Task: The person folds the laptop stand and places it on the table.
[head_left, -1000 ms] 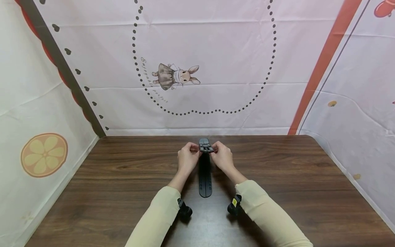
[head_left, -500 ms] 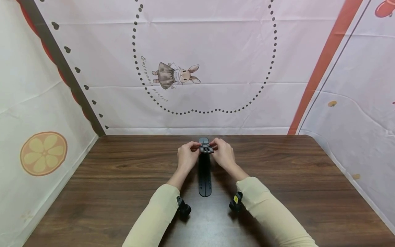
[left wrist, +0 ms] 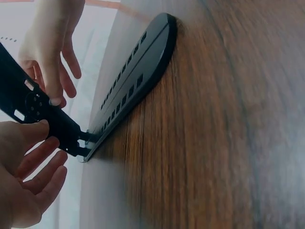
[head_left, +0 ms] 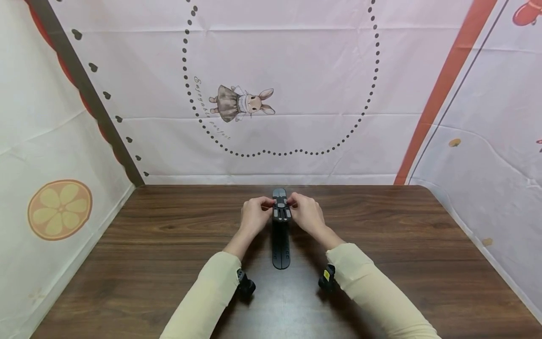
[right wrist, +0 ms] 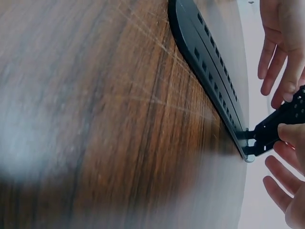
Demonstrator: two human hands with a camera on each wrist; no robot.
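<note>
A black folding stand stands at the table's middle. Its long slotted base plate (head_left: 281, 259) lies flat on the wood, and a hinged upper panel (head_left: 282, 213) rises from it. My left hand (head_left: 254, 215) pinches the panel's left edge between thumb and fingers. On the opposite edge, my right hand (head_left: 308, 214) pinches it likewise. The left wrist view shows both thumbs on the punched panel (left wrist: 52, 114), with two narrow hinge arms joining it to the base (left wrist: 136, 81). Part of the panel is cut off in the right wrist view.
A brown wood-grain table (head_left: 169, 263) lies under everything. Printed cloth (head_left: 317, 94) hangs behind it and along both sides. A small black camera (head_left: 246, 286) is strapped at the left cuff, another (head_left: 326, 278) at the right.
The upper panel has tilted, so its near end sits lower in the head view and more of its face shows. Both hands stay on its edges, and the base plate lies where it was.
</note>
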